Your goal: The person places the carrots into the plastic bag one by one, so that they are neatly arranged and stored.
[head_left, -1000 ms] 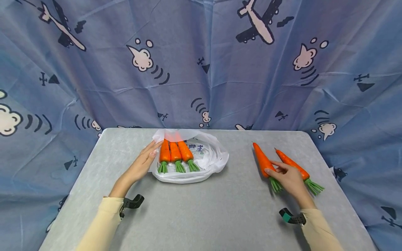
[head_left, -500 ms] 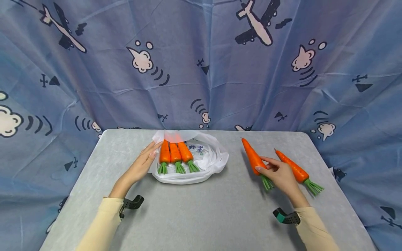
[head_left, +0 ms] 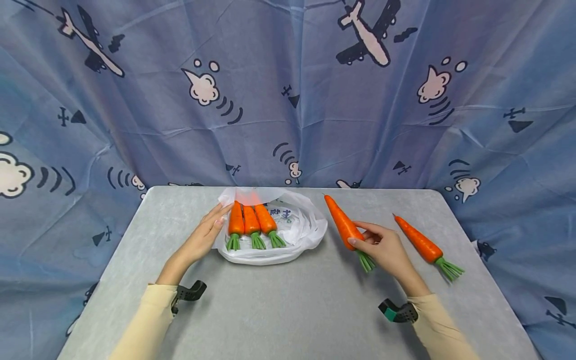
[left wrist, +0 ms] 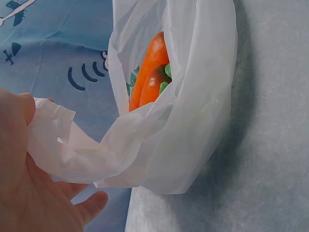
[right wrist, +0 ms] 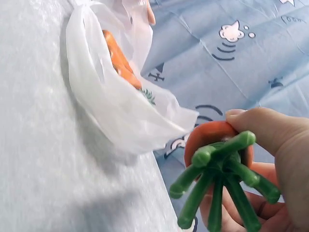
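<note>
Three orange carrots point(head_left: 250, 218) with green stem ends lie side by side in a white plastic bag point(head_left: 270, 259), which sits open-mouthed on the table. At the bag's left side, my left hand point(head_left: 202, 239) holds the edge of its film between thumb and fingers, as the left wrist view shows. Another carrot point(head_left: 340, 218) is pinched near its stem end by my right hand point(head_left: 380, 246), its tip angled up and left beside the bag. From behind, the right wrist view shows its green stems point(right wrist: 222, 169). One more carrot point(head_left: 418, 239) lies on the table to the right.
The grey table point(head_left: 288, 310) has its back edge close against a blue curtain point(head_left: 288, 100) printed with airplanes. Black straps with camera mounts are on both wrists.
My right hand has lifted the carrot and carried it left toward the bag, away from the other one on the right. The left hand and the bag have stayed in place.
</note>
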`<state>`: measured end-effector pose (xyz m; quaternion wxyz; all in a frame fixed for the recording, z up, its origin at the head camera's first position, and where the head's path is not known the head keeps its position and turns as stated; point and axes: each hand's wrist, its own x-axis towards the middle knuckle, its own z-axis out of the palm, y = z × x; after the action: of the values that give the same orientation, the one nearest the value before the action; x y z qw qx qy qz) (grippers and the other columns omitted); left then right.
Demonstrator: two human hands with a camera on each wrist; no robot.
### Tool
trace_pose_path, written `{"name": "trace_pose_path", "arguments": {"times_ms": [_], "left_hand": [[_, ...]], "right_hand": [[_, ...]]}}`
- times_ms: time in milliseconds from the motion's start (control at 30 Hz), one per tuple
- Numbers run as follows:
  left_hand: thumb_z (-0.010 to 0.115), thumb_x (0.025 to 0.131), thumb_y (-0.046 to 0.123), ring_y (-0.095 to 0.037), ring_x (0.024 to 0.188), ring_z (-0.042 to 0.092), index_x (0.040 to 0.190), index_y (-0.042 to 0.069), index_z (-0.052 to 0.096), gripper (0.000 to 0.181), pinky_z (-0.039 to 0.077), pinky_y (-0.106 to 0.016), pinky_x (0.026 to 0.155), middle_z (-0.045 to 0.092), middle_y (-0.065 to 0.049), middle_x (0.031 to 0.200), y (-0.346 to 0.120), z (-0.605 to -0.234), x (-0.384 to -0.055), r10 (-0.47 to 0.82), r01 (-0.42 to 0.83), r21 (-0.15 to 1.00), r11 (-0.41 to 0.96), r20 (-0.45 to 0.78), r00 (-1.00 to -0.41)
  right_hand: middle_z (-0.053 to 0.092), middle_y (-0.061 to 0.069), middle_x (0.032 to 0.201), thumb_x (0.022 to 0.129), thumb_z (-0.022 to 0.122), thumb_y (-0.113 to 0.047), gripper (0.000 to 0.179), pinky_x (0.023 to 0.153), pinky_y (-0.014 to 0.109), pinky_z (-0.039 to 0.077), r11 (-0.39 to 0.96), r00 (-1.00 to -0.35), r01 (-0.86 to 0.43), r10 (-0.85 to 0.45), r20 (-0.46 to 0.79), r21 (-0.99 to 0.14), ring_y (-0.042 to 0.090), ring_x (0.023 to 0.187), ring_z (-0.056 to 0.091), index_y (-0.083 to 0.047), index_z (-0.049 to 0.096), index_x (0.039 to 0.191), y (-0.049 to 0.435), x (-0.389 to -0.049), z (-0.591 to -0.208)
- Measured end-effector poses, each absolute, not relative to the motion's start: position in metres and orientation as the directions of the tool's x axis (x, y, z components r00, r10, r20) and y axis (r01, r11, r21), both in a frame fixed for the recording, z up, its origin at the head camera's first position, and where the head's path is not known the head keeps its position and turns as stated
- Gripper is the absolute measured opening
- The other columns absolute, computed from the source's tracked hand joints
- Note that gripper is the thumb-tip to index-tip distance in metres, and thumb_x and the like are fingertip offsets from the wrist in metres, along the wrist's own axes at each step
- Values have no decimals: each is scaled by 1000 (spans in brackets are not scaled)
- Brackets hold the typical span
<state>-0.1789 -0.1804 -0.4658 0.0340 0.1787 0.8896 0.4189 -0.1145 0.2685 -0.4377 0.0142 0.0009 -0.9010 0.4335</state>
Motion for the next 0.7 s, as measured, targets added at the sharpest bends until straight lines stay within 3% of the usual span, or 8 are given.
{"name": "trace_pose_path", "arguments": {"times_ms": [700], "left_hand": [[28, 109, 35, -45, 152, 16, 155, 27, 35, 47, 13, -74, 115, 17, -17, 166, -180, -466, -179, 345, 287, 763, 579, 89, -934]], "right_hand": [[70, 8, 87, 81, 82, -28, 50, 60, 23, 51, 558, -986, -112, -164, 23, -823, 14, 69, 58, -15, 68, 127, 214, -125, -433]]}}
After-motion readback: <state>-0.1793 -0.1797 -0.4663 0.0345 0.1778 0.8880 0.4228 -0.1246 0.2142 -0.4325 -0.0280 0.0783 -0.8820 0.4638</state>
